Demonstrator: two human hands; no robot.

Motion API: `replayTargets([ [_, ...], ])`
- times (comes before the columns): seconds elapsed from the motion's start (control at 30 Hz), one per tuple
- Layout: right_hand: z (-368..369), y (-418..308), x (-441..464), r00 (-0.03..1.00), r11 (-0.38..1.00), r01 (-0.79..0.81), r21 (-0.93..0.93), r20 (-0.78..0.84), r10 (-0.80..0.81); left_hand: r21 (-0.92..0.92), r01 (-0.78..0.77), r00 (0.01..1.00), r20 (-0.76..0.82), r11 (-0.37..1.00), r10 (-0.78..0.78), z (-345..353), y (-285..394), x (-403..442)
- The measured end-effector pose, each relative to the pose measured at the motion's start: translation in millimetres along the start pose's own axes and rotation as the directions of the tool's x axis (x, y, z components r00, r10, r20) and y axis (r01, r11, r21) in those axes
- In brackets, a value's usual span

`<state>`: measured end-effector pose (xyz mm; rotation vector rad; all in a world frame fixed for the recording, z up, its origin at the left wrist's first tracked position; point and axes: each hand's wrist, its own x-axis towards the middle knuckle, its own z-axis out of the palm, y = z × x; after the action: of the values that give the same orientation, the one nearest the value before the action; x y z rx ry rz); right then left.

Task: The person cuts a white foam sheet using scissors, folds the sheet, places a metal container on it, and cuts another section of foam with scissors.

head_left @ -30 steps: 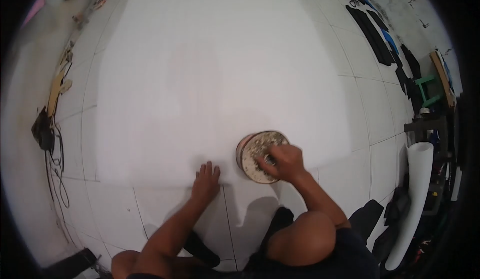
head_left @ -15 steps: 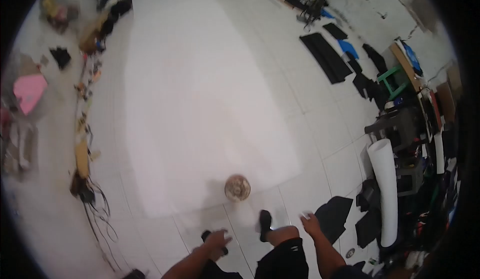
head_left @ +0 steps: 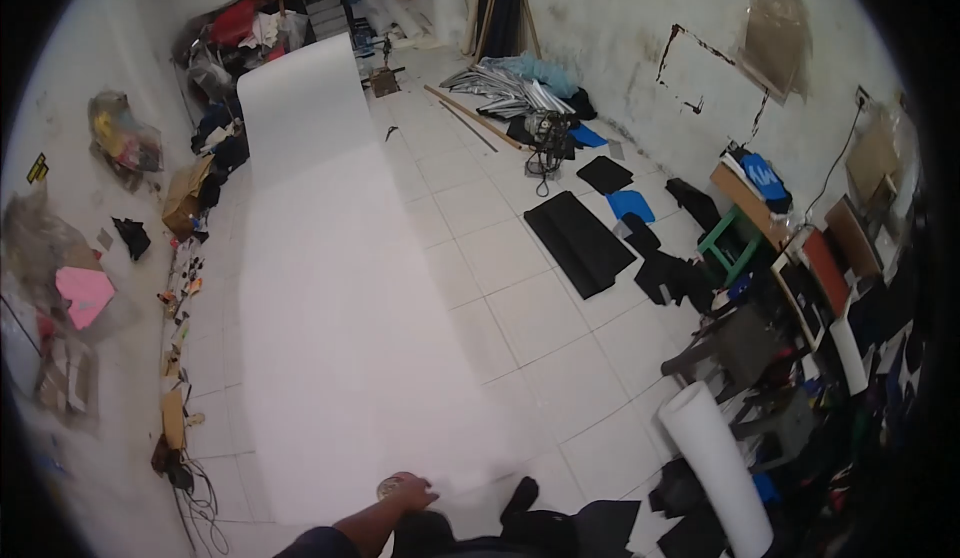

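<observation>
A long white sheet (head_left: 340, 308) is spread over the tiled floor, its far end curling upward. My left hand (head_left: 412, 492) is low over the sheet's near edge, its fingers pointing right and slightly apart, with nothing visible in them. Partly covered by that hand, a round brownish object (head_left: 389, 486) with a patterned top shows at the sheet's near end. Whether the hand touches it I cannot tell. My right hand is out of the picture.
A thick white roll (head_left: 715, 468) leans at the right beside a dark chair (head_left: 740, 348) and a green stool (head_left: 732, 243). Black folded material (head_left: 580, 243) lies on the tiles. Small items and cables (head_left: 205, 488) line the left wall.
The view has tipped up, showing the sheet's far end and the back of the room. My left hand now overlaps the round object; my right hand has left the view.
</observation>
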<state>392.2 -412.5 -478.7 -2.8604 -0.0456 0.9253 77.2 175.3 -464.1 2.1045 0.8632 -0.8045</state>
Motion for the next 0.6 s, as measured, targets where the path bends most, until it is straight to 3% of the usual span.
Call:
replayTargets([
  [0.07, -42.7, -54.1, 72.0, 0.976, 0.982, 0.17, 0.078, -0.152, -0.157, -0.295, -0.026, 0.998, -0.064, 0.955, 0.007, -63.4, 89.1, 2.0],
  [0.13, -101.7, -153.3, 134.1, 0.898, 0.922, 0.361, 0.139, -0.319, -0.303, -0.371, -0.14, 0.982, -0.168, 0.918, 0.082, -108.3, 145.9, 20.6],
  [0.2, -189.7, -287.4, 138.9, 0.914, 0.921, 0.353, 0.164, -0.269, -0.303, -0.413, -0.168, 0.977, -0.194, 0.895, 0.094, -151.2, 179.8, 43.3],
  [0.27, -216.2, -375.7, 191.2, 0.875, 0.858, 0.469, 0.21, -0.242, -0.419, -0.457, -0.208, 0.967, -0.23, 0.865, 0.111, -183.9, 190.5, 73.0],
  [0.33, -242.3, -466.3, 218.9, 0.786, 0.762, 0.612, 0.212, -0.268, -0.557, -0.463, -0.137, 0.971, -0.24, 0.876, 0.025, -206.1, 179.4, 105.3],
  [0.4, -270.2, -545.0, 236.4, 0.771, 0.724, 0.635, 0.269, -0.18, -0.61, -0.364, -0.071, 0.97, -0.241, 0.929, -0.02, -213.1, 141.6, 149.7],
  [0.5, -261.7, -596.1, 335.7, 0.705, 0.69, 0.708, 0.151, -0.214, -0.676, -0.265, 0.093, 0.975, -0.17, 0.96, -0.141, -211.6, 62.5, 209.0],
  [0.57, -272.7, -613.3, 365.8, 0.821, 0.815, 0.569, 0.112, -0.145, -0.553, -0.202, 0.3, 0.952, -0.006, 0.932, -0.307, -233.3, 18.2, 233.4],
  [0.6, -260.8, -604.8, 393.7, 0.878, 0.845, 0.476, 0.244, -0.084, -0.471, -0.26, 0.45, 0.892, 0.092, 0.855, -0.442, -255.9, 7.0, 235.3],
])
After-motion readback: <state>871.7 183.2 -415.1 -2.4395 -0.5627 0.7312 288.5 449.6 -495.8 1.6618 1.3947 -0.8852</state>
